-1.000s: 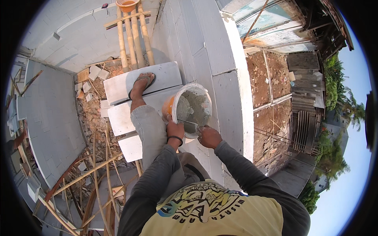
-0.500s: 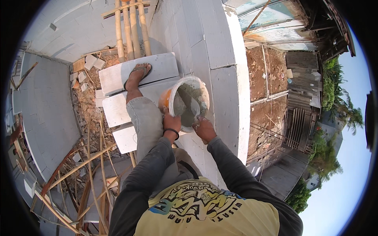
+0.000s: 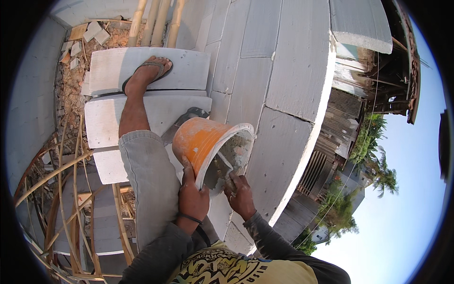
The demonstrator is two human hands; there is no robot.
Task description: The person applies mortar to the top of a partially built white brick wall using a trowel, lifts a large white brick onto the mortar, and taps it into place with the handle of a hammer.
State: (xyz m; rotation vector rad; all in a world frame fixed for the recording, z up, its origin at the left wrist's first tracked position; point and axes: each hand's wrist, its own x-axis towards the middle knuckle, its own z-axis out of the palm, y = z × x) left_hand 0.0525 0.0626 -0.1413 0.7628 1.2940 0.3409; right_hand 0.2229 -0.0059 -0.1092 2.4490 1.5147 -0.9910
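Observation:
An orange bucket (image 3: 196,141) with a pale, crusted rim is tipped to the right, its mouth beside the grey block wall (image 3: 265,142). My left hand (image 3: 193,199) grips its near side, the thumb up against the outer wall. Wet grey mortar (image 3: 215,174) shows inside. My right hand (image 3: 240,196) is closed at the mouth around a trowel, whose handle it hides; the thin pale edge of the trowel blade (image 3: 225,160) reaches into the bucket.
My sandalled foot (image 3: 150,71) stands on pale blocks (image 3: 113,64) laid side by side over bamboo poles (image 3: 163,21). Rubble (image 3: 75,97) and bamboo sticks (image 3: 64,165) lie far below on the left. Past the wall's right edge are a drop, corrugated sheets (image 3: 347,113) and a taut string (image 3: 362,156).
The bucket has gone from nearly upright to tipped right, its orange side now showing. Both hands moved with it, still gripping bucket and trowel. My view has shifted toward the wall.

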